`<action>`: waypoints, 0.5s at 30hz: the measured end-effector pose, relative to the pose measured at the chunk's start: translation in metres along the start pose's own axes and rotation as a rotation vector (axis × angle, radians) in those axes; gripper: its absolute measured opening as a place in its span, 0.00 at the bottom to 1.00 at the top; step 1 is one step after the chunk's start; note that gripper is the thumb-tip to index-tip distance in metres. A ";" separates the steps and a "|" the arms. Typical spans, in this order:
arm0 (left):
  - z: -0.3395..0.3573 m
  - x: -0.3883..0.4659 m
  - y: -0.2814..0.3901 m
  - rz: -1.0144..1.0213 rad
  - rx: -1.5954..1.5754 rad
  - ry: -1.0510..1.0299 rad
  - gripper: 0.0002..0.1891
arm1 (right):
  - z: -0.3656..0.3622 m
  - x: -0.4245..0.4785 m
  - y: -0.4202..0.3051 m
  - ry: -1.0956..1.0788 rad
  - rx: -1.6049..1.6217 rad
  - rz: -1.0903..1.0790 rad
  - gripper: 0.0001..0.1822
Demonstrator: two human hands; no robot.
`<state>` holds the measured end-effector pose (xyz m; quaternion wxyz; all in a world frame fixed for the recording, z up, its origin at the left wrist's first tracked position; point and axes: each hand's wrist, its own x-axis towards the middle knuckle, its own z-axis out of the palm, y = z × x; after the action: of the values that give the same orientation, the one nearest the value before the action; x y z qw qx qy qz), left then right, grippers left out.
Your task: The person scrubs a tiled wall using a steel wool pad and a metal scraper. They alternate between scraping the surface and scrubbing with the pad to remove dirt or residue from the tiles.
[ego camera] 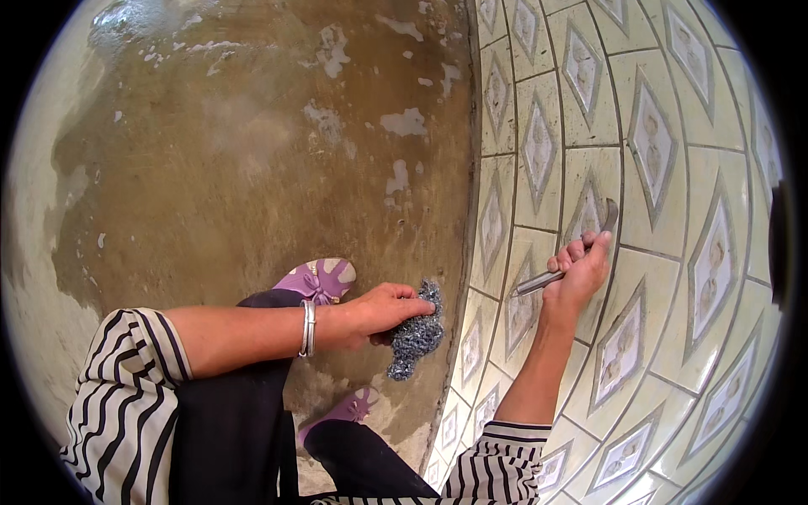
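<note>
My left hand [385,310] pinches a limp grey scouring pad [418,339], which looks knitted from shiny metallic thread. The pad hangs over the wet floor, close to where it meets the tiled wall. On the right, my right hand [577,268] is closed around a metal hand tool [536,284], perhaps a scraper. Its flat, curved end [611,216] sticks out beyond my fingers, and the straight shank shows on the other side. Behind this tool are cream wall tiles [590,136] with diamond patterns; whether it touches them I cannot tell. Dark specks mark several tiles.
Brown water or wetness covers much of the concrete floor [221,164], with pale patches showing through. My feet, in purple shoes [315,281], stand near the wall's base. A dark object [778,246] shows at the far right rim.
</note>
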<state>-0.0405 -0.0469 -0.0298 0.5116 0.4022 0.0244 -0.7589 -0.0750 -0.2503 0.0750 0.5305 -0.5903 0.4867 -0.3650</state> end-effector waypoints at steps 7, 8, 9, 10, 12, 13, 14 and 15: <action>0.009 0.004 0.001 0.007 -0.004 -0.030 0.10 | 0.027 0.043 0.001 -0.147 -0.036 0.014 0.19; 0.010 0.005 0.002 0.009 -0.003 -0.018 0.10 | 0.027 0.044 -0.001 -0.159 0.017 0.007 0.19; 0.007 0.003 0.002 0.004 -0.003 0.008 0.10 | 0.027 0.036 0.004 -0.137 0.033 0.036 0.19; 0.005 0.003 0.001 0.003 -0.007 0.013 0.10 | 0.022 0.025 0.006 -0.115 0.043 0.059 0.19; 0.004 0.006 0.001 0.001 -0.017 0.007 0.09 | -0.005 0.008 0.016 -0.091 0.043 0.110 0.19; 0.006 0.005 0.001 0.004 -0.010 0.003 0.09 | -0.025 -0.001 0.025 -0.098 0.045 0.141 0.19; 0.006 0.006 -0.001 0.001 -0.003 -0.001 0.09 | -0.037 -0.005 0.032 -0.100 0.044 0.176 0.19; 0.005 0.006 -0.003 -0.005 0.007 -0.003 0.09 | -0.039 -0.007 0.033 -0.097 0.034 0.164 0.20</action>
<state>-0.0473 -0.0520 -0.0311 0.5083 0.4026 0.0221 -0.7609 -0.1201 -0.2528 0.0500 0.5916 -0.5562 0.5009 -0.2997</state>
